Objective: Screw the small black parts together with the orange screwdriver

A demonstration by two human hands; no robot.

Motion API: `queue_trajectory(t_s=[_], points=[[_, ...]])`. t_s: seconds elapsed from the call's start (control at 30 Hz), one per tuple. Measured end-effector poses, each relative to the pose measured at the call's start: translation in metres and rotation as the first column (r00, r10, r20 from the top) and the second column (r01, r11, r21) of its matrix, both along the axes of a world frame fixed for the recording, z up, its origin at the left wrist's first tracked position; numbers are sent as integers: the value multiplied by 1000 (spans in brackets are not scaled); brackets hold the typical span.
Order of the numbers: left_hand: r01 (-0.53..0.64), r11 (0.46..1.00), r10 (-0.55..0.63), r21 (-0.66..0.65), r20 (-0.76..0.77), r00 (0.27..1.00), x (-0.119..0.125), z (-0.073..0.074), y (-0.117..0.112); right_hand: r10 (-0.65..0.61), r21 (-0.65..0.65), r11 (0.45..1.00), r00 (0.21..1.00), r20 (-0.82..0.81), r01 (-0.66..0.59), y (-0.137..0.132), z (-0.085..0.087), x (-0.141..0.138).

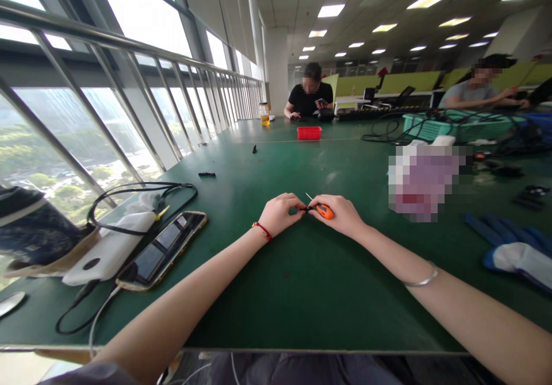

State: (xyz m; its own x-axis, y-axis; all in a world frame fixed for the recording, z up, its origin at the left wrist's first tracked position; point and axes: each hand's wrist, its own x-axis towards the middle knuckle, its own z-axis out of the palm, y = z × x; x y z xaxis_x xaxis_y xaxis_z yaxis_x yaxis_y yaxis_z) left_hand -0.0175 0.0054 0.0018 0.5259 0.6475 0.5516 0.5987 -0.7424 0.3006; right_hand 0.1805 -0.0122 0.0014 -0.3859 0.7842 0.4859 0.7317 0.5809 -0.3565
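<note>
Above the middle of the green table my two hands meet. My right hand (338,215) is closed around a screwdriver (325,212) with an orange and black handle; a thin metal shaft shows beyond its fingers, pointing up and left. Thumb and fingertips of my left hand (280,214) pinch a small black part (306,209), which also touches or nearly touches the right fingertips. Exactly what this part is, I cannot make out. Farther off on the table lie a black strip-shaped piece (207,174) and another small black piece (254,149).
Left of my arms lie a phone (161,253), a white power bank (110,250) and cables. A red tray (309,133) stands ahead, before a seated person (309,95). At right are a pixelated bag (425,181), blue-and-white gloves (517,255) and a green basket (457,126).
</note>
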Motion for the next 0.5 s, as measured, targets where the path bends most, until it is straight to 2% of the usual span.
queue_trajectory(t_s=[0.17,0.37,0.5], points=[[-23,999,25,-43,55,998,1,2,-2,-12,-9,1000,1000,7,12,1,0,1],[-27,999,32,-38,129,991,4,1,0,-208,8,978,968,138,209,6,-2,-5],[-40,998,46,-41,143,989,3,-1,1,-241,20,970,952,187,241,6,1,-11]])
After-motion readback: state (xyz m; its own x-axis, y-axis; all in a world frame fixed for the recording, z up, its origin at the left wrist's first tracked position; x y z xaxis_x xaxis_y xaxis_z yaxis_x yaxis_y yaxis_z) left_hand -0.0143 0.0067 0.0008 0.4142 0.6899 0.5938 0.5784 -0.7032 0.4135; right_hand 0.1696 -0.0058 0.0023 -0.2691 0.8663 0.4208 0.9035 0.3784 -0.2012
